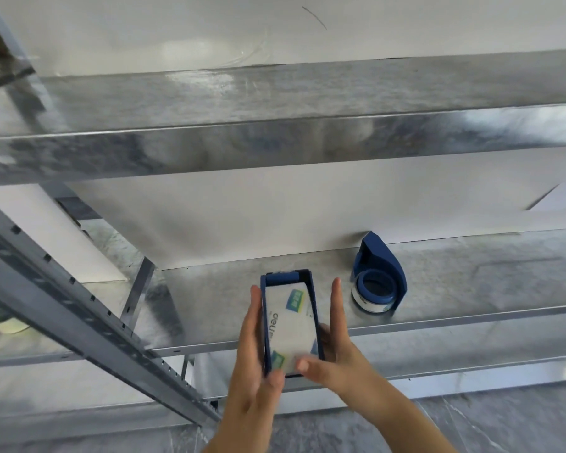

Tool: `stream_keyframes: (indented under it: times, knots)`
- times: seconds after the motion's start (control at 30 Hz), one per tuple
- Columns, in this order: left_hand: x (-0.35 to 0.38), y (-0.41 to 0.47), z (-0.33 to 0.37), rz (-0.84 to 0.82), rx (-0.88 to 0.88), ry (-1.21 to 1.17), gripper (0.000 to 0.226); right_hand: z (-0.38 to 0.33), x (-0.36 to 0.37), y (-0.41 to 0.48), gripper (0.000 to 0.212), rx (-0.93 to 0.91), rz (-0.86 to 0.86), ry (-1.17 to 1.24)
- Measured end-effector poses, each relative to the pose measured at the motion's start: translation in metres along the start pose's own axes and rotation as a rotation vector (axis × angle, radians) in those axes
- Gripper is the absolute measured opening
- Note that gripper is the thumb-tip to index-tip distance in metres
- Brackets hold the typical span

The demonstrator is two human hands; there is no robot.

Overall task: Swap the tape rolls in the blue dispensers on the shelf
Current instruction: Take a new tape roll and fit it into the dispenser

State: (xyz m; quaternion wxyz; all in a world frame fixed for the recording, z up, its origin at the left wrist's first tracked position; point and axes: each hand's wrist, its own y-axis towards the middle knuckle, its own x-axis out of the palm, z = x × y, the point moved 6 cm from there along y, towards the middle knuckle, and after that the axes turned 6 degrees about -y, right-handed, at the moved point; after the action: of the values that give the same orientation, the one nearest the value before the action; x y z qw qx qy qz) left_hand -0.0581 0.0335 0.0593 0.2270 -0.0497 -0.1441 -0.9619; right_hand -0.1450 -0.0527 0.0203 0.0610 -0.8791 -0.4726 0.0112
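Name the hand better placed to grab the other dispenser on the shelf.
Right, probably. The lying dispenser sits nearer the right hand; the left hand grips the held dispenser and could support it alone.

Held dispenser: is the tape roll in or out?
In. The white roll sits between the side walls of the held dispenser, which the left hand and right hand grip.

Head view, looking down, close to shelf (pixel 438 273)
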Motion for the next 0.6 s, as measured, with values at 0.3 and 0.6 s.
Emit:
stream_keyframes:
  times: [0.3, 0.6]
  knots:
    - [-0.014, 0.016, -0.035, 0.07, -0.231, -0.049, 0.102, 0.026, -0.008, 0.018, 0.144, 0.097, 0.104, -0.109]
    - [-0.028, 0.04, -0.064, 0.164, -0.313, -0.029, 0.08, 0.042, -0.02, 0.051, 0.148, 0.211, 0.062, -0.371]
